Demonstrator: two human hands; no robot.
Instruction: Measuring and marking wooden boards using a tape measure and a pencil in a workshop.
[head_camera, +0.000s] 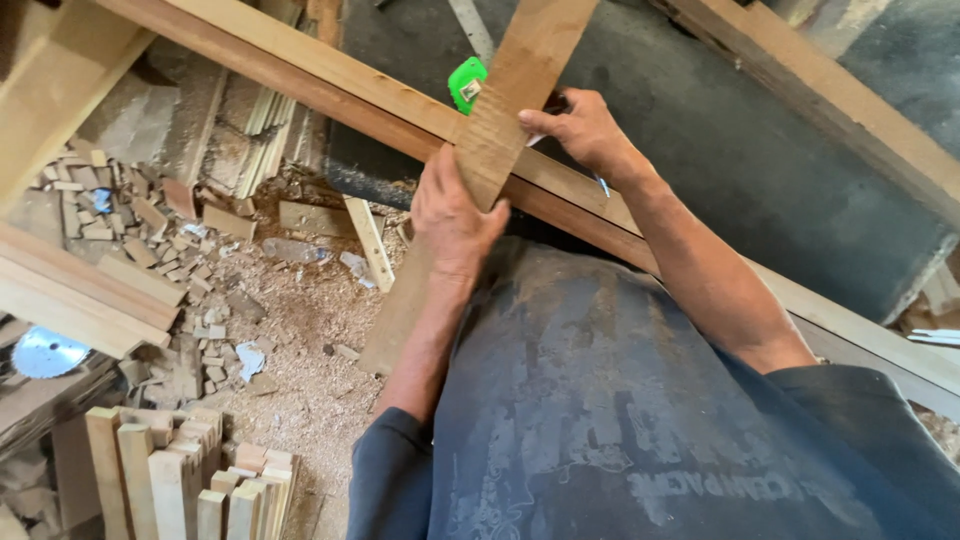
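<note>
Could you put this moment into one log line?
left hand: grips short wooden board | right hand: steadies it | below: long wooden plank

A single head-worn camera looks steeply down from close above, past the person's chest to the crossed wooden boards (500, 130) and the sawdust-strewn floor (290, 360) at left.

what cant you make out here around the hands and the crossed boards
Head view only:
- Right hand: what it grips; only a blue tip shows below the wrist, and the wooden board hides the fingers.
- Green object: half hidden behind that board.
- Left hand: fingertips wrapped under the board.
- Long beam: both ends cut off by the frame.
</note>
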